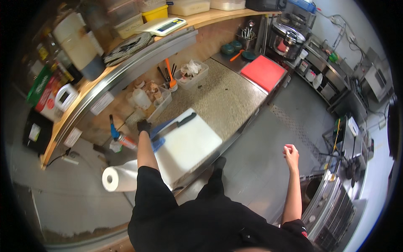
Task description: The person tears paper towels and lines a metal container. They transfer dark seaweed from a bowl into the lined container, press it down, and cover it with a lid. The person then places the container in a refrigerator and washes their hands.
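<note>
My left hand, in a black glove, reaches over the far left side of a white cutting board. It is right beside a blue cloth; whether its fingers grip anything is hidden. On the board and cloth lies a kitchen knife with a black handle, its blade towards the glove. My bare right hand hangs out over the floor to the right, fingers loosely curled, with nothing seen in it.
Left of the board are a paper towel roll and a blowtorch on a gas can. Plastic tubs line the wall under a wooden shelf bearing a kitchen scale. A red cutting board lies at the counter's far end.
</note>
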Tool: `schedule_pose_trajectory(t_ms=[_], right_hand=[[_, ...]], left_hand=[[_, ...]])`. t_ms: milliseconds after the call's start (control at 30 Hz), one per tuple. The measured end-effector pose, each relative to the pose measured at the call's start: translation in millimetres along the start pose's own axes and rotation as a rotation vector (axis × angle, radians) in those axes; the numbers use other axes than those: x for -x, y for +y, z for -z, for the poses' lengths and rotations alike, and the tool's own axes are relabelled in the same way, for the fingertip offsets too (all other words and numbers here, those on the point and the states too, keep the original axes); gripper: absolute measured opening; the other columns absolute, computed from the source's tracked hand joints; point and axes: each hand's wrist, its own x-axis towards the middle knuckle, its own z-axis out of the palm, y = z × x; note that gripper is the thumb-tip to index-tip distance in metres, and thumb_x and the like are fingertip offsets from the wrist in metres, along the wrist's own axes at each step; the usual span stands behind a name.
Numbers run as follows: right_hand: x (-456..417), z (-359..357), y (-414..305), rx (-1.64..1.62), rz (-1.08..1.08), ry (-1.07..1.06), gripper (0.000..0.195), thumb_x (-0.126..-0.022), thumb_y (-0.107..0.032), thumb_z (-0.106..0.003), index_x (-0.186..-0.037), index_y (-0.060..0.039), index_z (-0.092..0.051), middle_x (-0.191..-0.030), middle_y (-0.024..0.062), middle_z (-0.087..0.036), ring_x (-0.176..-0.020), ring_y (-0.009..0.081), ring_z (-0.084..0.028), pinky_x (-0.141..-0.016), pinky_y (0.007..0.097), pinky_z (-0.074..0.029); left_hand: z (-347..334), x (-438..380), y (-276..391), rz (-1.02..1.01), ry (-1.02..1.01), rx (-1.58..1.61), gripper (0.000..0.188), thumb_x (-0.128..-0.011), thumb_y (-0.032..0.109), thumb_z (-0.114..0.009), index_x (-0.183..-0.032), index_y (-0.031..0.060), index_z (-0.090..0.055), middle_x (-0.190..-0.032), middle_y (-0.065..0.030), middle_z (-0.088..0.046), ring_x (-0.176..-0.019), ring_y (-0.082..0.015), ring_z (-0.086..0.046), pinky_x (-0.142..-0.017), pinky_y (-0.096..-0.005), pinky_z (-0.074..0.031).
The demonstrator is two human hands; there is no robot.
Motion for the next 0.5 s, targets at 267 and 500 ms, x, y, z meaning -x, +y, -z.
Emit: schedule_pose_trajectory(t_ms=[267,500], right_hand=[[-188,-173,-72,-0.181,-0.106,-0.615,0.021,-0.094,-0.021,-0.064,-0.107,-0.0045,-0.064,-0.085,0.0039,-0.068,-0.072,0.0135,-0.066,-0.061,0.0274,-0.053],[-373,-445,-230,-0.095,0.113,-0.623,0.038,-0.089,-0.035,-0.066,-0.107,-0.002,-0.067,-0.075,0.0085,-0.067,-0.062,0.022,-0.064,-0.06,0.0363,-0.051]], left_hand=[[-44,-71,-3,0.107,-0.21,-0.41,0.044,-0.093,0.045,-0.056,-0.119,0.0119,-0.069,-0.119,-0.009,-0.069,-0.098,-0.0233,-0.069,-0.076,-0.0382,-0.054],[14,67,26,0.486,0.025,0.663,0.039,-0.096,0.035,-0.054,-0.12,0.0078,-0.067,-0.114,-0.0082,-0.07,-0.094,-0.0201,-0.069,-0.07,-0.0333,-0.053]])
